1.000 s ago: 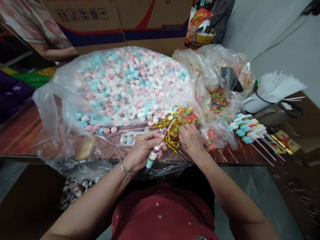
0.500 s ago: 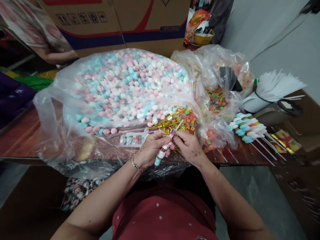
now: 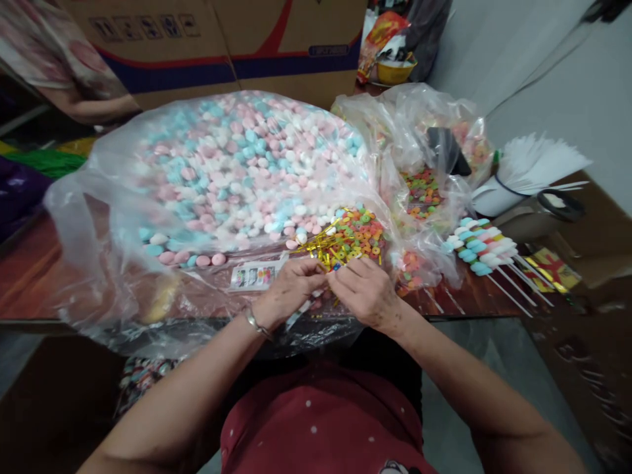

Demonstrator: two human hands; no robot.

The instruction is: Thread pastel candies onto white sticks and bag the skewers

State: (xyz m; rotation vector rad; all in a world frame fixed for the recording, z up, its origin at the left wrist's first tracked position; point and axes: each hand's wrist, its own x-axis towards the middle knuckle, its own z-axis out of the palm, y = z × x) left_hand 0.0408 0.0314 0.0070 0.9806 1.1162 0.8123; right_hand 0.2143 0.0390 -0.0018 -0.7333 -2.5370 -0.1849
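My left hand (image 3: 295,288) is closed around a wrapped marshmallow skewer (image 3: 307,305), whose lower end shows below the fingers. My right hand (image 3: 364,291) meets it from the right, its fingers closed over the upper part of the wrapper, where a small blue bit shows. Most of the skewer is hidden by both hands. Just beyond the fingertips lie gold twist ties (image 3: 320,245) and a heap of colourful ring gummies (image 3: 363,234). A flat printed pouch (image 3: 253,276) lies left of my left hand.
A big clear bag of pastel marshmallows (image 3: 237,164) covers much of the table. To the right are bagged gummies (image 3: 422,187), finished marshmallow skewers (image 3: 481,247) and a mug of white sticks (image 3: 498,194). Behind stands a carton (image 3: 291,82); another person's arm (image 3: 93,105) is at the left.
My right hand has turned over and moved left, closing over the skewer's top. The skewer's stick, which showed above the hands, is now hidden. The whole view has shifted slightly.
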